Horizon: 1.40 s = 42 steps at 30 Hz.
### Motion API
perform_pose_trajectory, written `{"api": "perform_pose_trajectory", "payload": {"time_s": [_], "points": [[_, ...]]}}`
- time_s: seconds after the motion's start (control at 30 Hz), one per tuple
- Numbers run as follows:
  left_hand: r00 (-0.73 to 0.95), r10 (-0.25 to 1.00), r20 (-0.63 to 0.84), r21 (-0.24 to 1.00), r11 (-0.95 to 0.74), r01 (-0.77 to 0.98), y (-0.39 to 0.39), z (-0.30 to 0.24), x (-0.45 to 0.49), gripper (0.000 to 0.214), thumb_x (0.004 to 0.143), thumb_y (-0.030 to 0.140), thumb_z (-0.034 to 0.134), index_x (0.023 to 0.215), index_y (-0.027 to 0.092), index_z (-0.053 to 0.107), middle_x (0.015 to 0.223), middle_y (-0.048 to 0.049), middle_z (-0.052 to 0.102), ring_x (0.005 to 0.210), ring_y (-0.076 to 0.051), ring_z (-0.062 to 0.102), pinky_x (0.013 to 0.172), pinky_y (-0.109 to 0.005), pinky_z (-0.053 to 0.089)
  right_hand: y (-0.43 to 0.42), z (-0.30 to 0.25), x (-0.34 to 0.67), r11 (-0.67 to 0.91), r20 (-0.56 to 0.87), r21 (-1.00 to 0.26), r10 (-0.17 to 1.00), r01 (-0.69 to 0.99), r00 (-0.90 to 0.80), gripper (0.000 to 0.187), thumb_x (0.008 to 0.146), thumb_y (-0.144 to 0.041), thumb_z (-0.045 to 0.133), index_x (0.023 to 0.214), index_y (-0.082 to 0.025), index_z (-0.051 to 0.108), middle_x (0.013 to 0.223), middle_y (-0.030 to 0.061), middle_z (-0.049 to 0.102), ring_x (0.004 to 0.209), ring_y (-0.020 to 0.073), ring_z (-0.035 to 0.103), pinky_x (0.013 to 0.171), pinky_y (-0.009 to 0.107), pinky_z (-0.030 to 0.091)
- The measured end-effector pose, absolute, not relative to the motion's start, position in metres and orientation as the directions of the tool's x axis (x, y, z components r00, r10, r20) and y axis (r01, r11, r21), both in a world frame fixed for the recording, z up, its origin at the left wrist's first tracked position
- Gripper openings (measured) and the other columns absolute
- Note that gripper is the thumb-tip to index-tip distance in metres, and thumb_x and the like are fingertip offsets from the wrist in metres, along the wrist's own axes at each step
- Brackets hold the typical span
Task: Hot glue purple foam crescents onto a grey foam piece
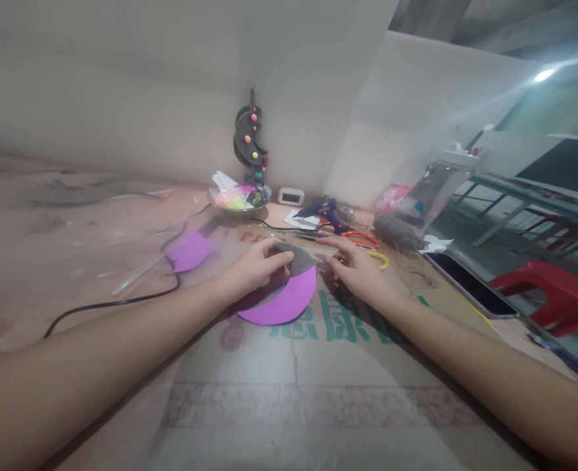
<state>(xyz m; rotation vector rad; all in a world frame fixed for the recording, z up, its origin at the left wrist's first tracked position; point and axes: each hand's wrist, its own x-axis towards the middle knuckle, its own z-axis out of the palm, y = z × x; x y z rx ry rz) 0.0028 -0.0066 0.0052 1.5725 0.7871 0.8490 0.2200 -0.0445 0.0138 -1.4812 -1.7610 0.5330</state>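
A purple paper crescent (289, 302) lies on the cardboard, its inner part covered by a grey fuzzy piece (299, 259). My left hand (262, 267) grips the grey piece at its left side, with the thumb on top and the other fingers partly hidden. Close to the crescent's right tip is my right hand (352, 267). Its index finger is stretched forward, while the thumb and another finger pinch at a small greyish bit too blurred to name.
Behind the hands are a hot glue gun (325, 210), orange-handled scissors (362, 239), a grey yarn ball (399, 232), a small digital clock (291, 196) and a bowl (240, 199). A decorated crescent (248, 137) leans on the wall. Right, a phone (470, 284); left, a purple cutout (191, 252) and black cable (107, 303).
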Motion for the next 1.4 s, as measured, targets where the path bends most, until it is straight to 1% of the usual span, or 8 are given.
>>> {"api": "perform_pose_trajectory", "payload": {"time_s": [0.07,0.17,0.37,0.47,0.67,1.0,1.27,1.4], "points": [[0.479,0.872,0.099,0.993,-0.121,0.014,-0.005,0.004,0.002,0.023,0.081,0.038,0.060,0.081,0.017,0.052,0.063,0.0007,0.057,0.055,-0.010,0.051,0.049,-0.020,0.037,-0.043,0.013,0.223,0.271,0.365,-0.737,0.931,0.620,0.027,0.036,0.084,-0.030,0.051,0.119,-0.020,0.058,0.083,0.0037,0.063,0.064,0.0151,0.055,0.060,0.029,0.045],[0.446,0.889,0.101,0.995,-0.082,-0.063,-0.002,0.001,0.002,0.027,0.079,0.042,0.064,0.082,0.018,0.052,0.066,0.0016,0.055,0.057,-0.010,0.050,0.051,-0.020,0.040,-0.046,0.015,0.223,0.311,0.435,-0.757,0.896,0.575,0.089,0.026,0.088,-0.037,0.050,0.105,-0.019,0.058,0.079,0.0018,0.060,0.063,0.0132,0.053,0.060,0.026,0.043],[0.454,0.880,0.140,0.989,-0.102,-0.108,-0.004,0.001,0.001,0.029,0.079,0.044,0.064,0.083,0.018,0.053,0.065,0.0035,0.051,0.055,-0.008,0.044,0.048,-0.019,0.035,-0.059,0.019,0.207,0.339,0.291,-0.747,0.940,0.572,-0.178,0.029,0.089,-0.041,0.049,0.077,-0.017,0.061,0.068,0.0001,0.058,0.063,0.0125,0.052,0.059,0.025,0.040],[0.466,0.875,0.132,0.991,-0.123,-0.051,-0.006,0.005,0.001,0.030,0.079,0.045,0.064,0.084,0.018,0.053,0.066,0.0033,0.052,0.055,-0.008,0.046,0.048,-0.019,0.035,-0.062,0.018,0.203,0.299,0.213,-0.807,0.952,0.510,-0.220,0.027,0.085,-0.042,0.055,0.075,-0.017,0.060,0.064,-0.0018,0.055,0.057,0.0110,0.048,0.055,0.024,0.038],[0.527,0.845,0.089,0.981,-0.167,0.103,-0.003,0.001,0.000,0.032,0.081,0.048,0.060,0.080,0.017,0.054,0.065,0.0027,0.052,0.057,-0.009,0.048,0.050,-0.021,0.034,-0.059,0.013,0.206,0.236,0.220,-0.884,0.972,0.403,-0.085,0.032,0.087,-0.048,0.052,0.074,-0.018,0.056,0.061,-0.0037,0.050,0.054,0.0098,0.044,0.051,0.022,0.036],[0.545,0.825,0.151,0.962,-0.250,0.112,-0.003,-0.001,0.002,0.034,0.085,0.049,0.055,0.075,0.016,0.053,0.061,0.0033,0.051,0.053,-0.008,0.044,0.050,-0.020,0.033,-0.057,0.013,0.206,0.254,0.220,-0.891,0.966,0.376,-0.132,0.034,0.088,-0.047,0.052,0.071,-0.018,0.054,0.060,-0.0044,0.047,0.054,0.0089,0.043,0.051,0.022,0.035],[0.484,0.839,0.250,0.925,-0.355,0.137,-0.003,-0.004,0.003,0.032,0.081,0.047,0.058,0.076,0.016,0.060,0.062,0.0007,0.057,0.056,-0.011,0.049,0.053,-0.024,0.038,-0.051,0.006,0.209,0.244,0.192,-0.895,0.966,0.372,-0.171,0.029,0.082,-0.045,0.061,0.090,-0.018,0.067,0.083,0.0009,0.066,0.072,0.0138,0.057,0.067,0.025,0.045],[0.527,0.808,0.261,0.907,-0.393,0.153,-0.004,-0.003,0.002,0.032,0.085,0.046,0.055,0.075,0.016,0.059,0.063,0.0012,0.057,0.057,-0.011,0.049,0.054,-0.023,0.038,-0.052,0.008,0.208,0.203,0.143,-0.900,0.974,0.386,-0.178,0.030,0.080,-0.045,0.062,0.086,-0.017,0.068,0.080,0.0010,0.065,0.069,0.0140,0.056,0.064,0.026,0.044]]}}
